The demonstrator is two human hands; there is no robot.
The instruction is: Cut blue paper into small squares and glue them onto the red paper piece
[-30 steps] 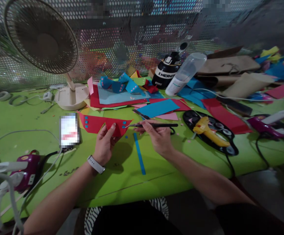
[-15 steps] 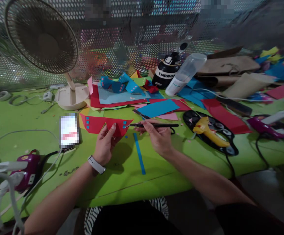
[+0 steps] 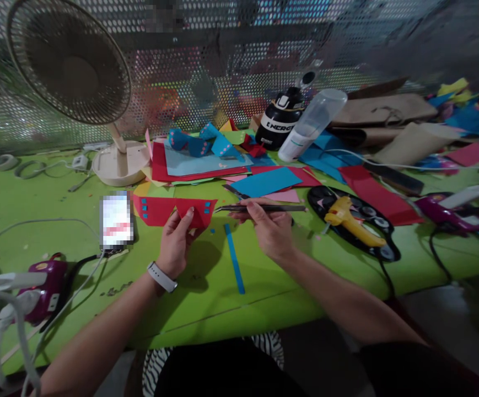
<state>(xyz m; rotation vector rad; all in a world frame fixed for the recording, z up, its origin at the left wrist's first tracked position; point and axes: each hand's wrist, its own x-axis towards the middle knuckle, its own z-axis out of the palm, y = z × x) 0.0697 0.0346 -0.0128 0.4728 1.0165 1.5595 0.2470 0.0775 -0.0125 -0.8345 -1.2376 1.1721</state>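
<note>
A red paper piece (image 3: 159,210) with small blue squares near both ends is pinched between the thumb and fingers of my left hand (image 3: 175,242). My right hand (image 3: 273,231) grips dark tweezers (image 3: 270,208), whose tips point left, just beside the paper's right end. Whether the tips hold anything is too small to tell. On the green table below lies a narrow blue strip (image 3: 234,259), with a tiny blue bit (image 3: 212,231) near its upper end.
A phone (image 3: 116,220) and a fan (image 3: 119,162) stand left. Behind are blue paper (image 3: 270,183), a black bottle (image 3: 278,124) and a clear-topped bottle (image 3: 311,124). A yellow glue gun (image 3: 357,223) rests on a black holder at right. Purple power strips lie at both sides.
The tweezers' tips have drawn off the paper's right end, and my right hand has shifted slightly right. The red paper has tilted and moved a little left in my left hand.
</note>
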